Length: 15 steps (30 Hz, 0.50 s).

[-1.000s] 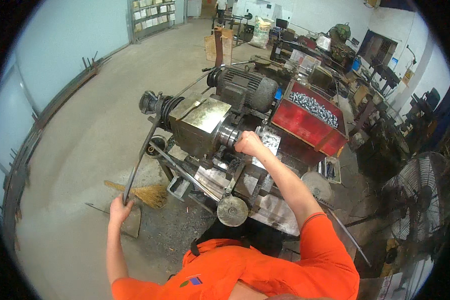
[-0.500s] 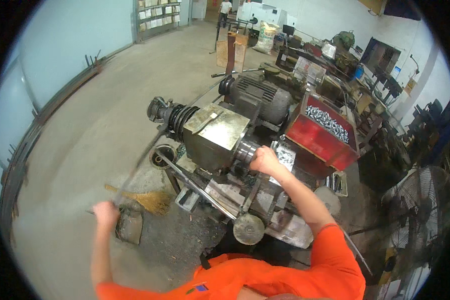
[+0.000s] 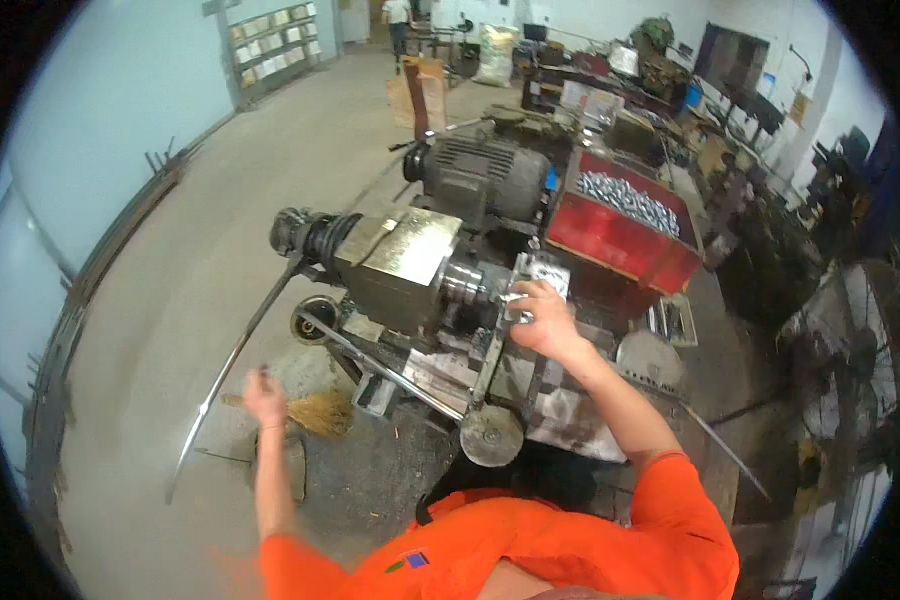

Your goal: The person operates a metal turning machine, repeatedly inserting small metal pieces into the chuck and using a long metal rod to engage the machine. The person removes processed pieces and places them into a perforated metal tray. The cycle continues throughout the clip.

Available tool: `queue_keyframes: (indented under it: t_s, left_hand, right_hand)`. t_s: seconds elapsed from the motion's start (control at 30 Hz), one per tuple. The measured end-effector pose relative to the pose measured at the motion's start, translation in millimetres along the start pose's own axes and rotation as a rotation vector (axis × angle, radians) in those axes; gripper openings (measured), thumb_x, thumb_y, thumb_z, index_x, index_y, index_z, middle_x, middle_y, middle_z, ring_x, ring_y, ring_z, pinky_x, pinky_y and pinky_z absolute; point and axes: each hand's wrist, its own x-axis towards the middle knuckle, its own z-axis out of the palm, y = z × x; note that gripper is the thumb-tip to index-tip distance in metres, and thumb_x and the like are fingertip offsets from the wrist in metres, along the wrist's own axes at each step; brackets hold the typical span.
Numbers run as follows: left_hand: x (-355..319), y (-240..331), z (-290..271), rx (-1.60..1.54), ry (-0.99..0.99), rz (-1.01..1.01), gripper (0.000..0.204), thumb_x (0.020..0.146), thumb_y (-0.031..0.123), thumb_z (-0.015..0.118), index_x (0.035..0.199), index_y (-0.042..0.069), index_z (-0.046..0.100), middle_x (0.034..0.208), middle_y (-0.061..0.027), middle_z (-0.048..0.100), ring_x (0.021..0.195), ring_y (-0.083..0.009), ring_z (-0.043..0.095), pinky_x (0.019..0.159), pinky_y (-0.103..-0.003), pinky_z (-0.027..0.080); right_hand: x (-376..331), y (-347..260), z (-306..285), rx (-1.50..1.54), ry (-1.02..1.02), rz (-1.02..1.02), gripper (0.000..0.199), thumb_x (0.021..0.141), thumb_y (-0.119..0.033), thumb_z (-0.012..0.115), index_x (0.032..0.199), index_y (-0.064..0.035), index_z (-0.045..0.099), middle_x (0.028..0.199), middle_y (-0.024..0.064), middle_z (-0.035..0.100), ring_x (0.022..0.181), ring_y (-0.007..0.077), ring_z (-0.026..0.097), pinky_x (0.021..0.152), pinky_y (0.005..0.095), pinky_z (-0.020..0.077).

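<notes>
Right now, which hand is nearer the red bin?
Right. In view, the right hand sits below and left of the red bin; the left hand is much farther left and lower.

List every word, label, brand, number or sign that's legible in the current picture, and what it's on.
None is legible enough to quote.
Orange top: blue-and-green emblem, any lettering too small.
Pale sheets, upper left: too small.
Pale sack, at the back: blurred.
Round grey disc: edge marks blurred.
Yellowish wall sign: too small.

Lever point(image 3: 204, 408) bars left; floor point(image 3: 120, 400) beyond seems open
</notes>
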Motion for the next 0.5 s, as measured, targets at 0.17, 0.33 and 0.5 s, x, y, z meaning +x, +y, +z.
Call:
queue_keyframes:
  t_s: [0.17, 0.33, 0.5]
  left_hand:
    - [-121, -19, 124, 0.311, -1.008, -0.235, 0.047, 0.074, 0.024, 0.062, 0.119, 0.01, 0.055, 0.093, -0.0174, 0.065, 0.087, -0.0342, 0.062, 0.072, -0.042, 0.05]
    - [-65, 2, 142, 0.748, -1.187, 0.439, 0.024, 0.075, 0.023, 0.062, 0.099, 0.017, 0.061, 0.093, -0.0092, 0.066, 0.084, -0.027, 0.064, 0.069, -0.04, 0.051]
    - [-75, -29, 138, 0.622, -1.066, 0.213, 0.026, 0.075, 0.027, 0.062, 0.096, 0.012, 0.061, 0.09, -0.0083, 0.067, 0.08, -0.0295, 0.064, 0.068, -0.041, 0.051]
  right_hand:
    - [-100, 14, -69, -0.035, -0.036, 0.266, 0.033, 0.054, -0.016, 0.064, 0.085, -0.0071, 0.068, 0.111, 0.0135, 0.059, 0.102, 0.0331, 0.052, 0.085, 0.0401, 0.0445]
    - [-225, 48, -130, -0.193, -0.027, 0.694, 0.037, 0.056, -0.014, 0.064, 0.091, -0.0033, 0.067, 0.106, 0.0164, 0.061, 0.1, 0.0333, 0.055, 0.087, 0.0376, 0.045]
    - [-397, 134, -179, -0.702, -0.138, 0.948, 0.055, 0.06, -0.01, 0.061, 0.115, -0.0045, 0.056, 0.111, 0.0179, 0.059, 0.105, 0.0328, 0.054, 0.089, 0.0382, 0.0443]
